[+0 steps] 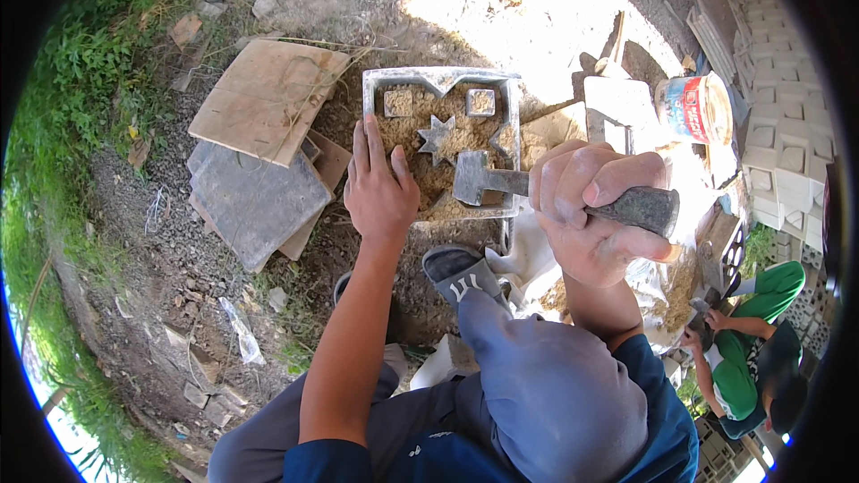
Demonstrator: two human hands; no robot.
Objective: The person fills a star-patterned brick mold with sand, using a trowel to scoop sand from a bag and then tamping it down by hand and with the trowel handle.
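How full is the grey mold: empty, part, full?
Partly filled: tan granular material lies inside the grey mold, but parts of its walls and star-shaped insert show bare. Exact depth: cannot tell.

We note printed lettering in white on the red and blue label (691, 112) of the round bucket (717, 109) at the right, its smaller print too small to read. On the strap of the dark sandal (455, 270) we record a pale emblem (463, 287), and on the dark blue shirt (403, 465) small white marks (414, 452), which we cannot make out.
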